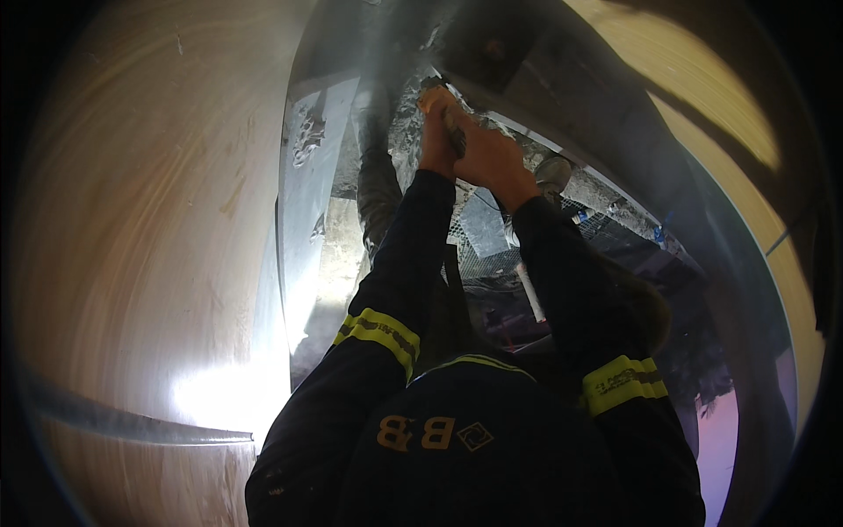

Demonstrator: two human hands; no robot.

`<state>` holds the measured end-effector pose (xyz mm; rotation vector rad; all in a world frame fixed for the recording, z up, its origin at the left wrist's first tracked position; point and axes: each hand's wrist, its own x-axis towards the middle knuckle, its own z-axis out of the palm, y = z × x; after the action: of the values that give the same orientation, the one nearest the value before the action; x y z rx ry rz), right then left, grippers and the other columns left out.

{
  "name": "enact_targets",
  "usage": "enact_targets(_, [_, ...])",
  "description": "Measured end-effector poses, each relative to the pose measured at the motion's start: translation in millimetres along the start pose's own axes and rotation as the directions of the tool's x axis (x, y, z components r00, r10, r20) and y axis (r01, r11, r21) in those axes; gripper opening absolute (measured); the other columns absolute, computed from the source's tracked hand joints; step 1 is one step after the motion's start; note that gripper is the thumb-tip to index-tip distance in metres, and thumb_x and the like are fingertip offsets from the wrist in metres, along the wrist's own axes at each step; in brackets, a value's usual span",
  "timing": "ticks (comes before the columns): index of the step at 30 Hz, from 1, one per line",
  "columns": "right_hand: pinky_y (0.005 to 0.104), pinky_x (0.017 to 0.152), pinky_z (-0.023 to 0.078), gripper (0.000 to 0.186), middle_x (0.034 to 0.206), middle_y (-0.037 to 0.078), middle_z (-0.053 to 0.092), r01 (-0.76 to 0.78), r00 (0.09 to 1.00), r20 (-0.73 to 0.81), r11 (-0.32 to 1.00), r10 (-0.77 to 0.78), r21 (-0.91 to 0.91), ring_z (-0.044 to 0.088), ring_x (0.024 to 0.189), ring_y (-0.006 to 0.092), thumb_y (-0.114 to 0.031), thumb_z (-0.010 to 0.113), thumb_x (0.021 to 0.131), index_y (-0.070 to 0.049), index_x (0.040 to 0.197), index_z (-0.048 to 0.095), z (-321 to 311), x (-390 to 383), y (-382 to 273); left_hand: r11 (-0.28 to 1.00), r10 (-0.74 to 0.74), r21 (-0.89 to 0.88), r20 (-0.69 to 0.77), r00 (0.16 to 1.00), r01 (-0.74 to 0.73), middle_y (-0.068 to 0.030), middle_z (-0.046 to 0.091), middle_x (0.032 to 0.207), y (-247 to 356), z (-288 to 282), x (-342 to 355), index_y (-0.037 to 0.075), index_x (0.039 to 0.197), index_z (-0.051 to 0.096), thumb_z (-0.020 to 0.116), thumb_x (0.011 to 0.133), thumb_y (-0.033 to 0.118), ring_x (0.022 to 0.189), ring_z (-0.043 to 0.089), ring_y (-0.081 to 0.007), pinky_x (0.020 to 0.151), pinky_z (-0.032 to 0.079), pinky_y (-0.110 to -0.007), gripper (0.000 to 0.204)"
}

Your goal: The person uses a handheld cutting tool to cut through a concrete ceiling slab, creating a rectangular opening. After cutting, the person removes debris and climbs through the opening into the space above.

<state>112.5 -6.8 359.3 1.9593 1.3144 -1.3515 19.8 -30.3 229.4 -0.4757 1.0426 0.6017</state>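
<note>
Both my arms, in dark sleeves with yellow reflective bands, stretch forward and bring my hands together at the upper middle. My left hand (436, 140) is closed around a dark handheld tool (456, 133), of which only a small part shows between the hands. My right hand (493, 160) wraps the same tool from the right side. The tool's far end lies close to a rough, broken grey surface (408, 114). Haze and my own fingers hide its kind.
A large curved, smeared beige panel (167, 220) fills the left, with a bright glare low on it. Grey metal edges (606, 97) slope down on the right. Beneath my arms are black mesh (496, 263), a grey flat piece (485, 224) and a pale rod (531, 294).
</note>
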Motion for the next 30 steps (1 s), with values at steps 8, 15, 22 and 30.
enact_targets(8, [0.0530, 0.085, 0.062, 0.093, 0.104, 0.023, 0.078, -0.010, 1.000, -0.027, 1.000, 0.010, 0.020, 0.077, 0.098, 0.0428, -0.029, 0.078, 0.078, -0.026, 0.162, 0.039, -3.4, -13.4, -2.8, 0.998, -0.067, -0.007, 0.038, 0.997, 0.067, -0.0059, 0.066, 0.087, 0.8, 1.4, -8.0, 0.011, 0.108, 0.061, 0.061, 0.103, 0.043, 0.076, 0.070, -0.0228, 0.070, 0.060, -0.038, 0.032])
enact_targets(15, [0.0548, 0.086, 0.059, 0.100, 0.100, 0.026, 0.077, -0.011, 0.999, -0.045, 0.999, 0.013, 0.049, 0.075, 0.095, 0.0461, -0.028, 0.075, 0.075, -0.029, 0.166, 0.034, -2.5, -17.4, -3.4, 0.999, -0.028, 0.016, 0.028, 0.999, 0.028, -0.0063, 0.066, 0.086, 2.5, 4.1, -11.6, 0.010, 0.109, 0.060, 0.061, 0.103, 0.043, 0.073, 0.070, -0.0235, 0.069, 0.061, -0.039, 0.033])
enact_targets(22, [0.0549, 0.084, 0.059, 0.099, 0.099, 0.026, 0.077, 0.007, 0.999, -0.052, 0.998, -0.004, 0.061, 0.075, 0.094, 0.0462, -0.030, 0.075, 0.076, -0.028, 0.166, 0.035, -2.7, -23.8, -1.9, 1.000, -0.020, 0.016, 0.031, 0.999, 0.019, -0.0053, 0.066, 0.087, 3.8, 9.7, -21.3, 0.011, 0.110, 0.061, 0.063, 0.103, 0.041, 0.074, 0.070, -0.0228, 0.070, 0.061, -0.038, 0.032])
enact_targets(30, [0.0538, 0.084, 0.062, 0.093, 0.104, 0.023, 0.078, 0.033, 0.997, -0.073, 0.999, -0.031, 0.029, 0.077, 0.096, 0.0439, -0.028, 0.080, 0.076, -0.026, 0.161, 0.042, -0.1, -16.5, -0.7, 1.000, -0.019, -0.019, 0.058, 0.998, 0.020, -0.0049, 0.067, 0.088, 2.1, 1.8, -11.4, 0.012, 0.107, 0.062, 0.064, 0.102, 0.042, 0.075, 0.070, -0.0216, 0.070, 0.061, -0.037, 0.031])
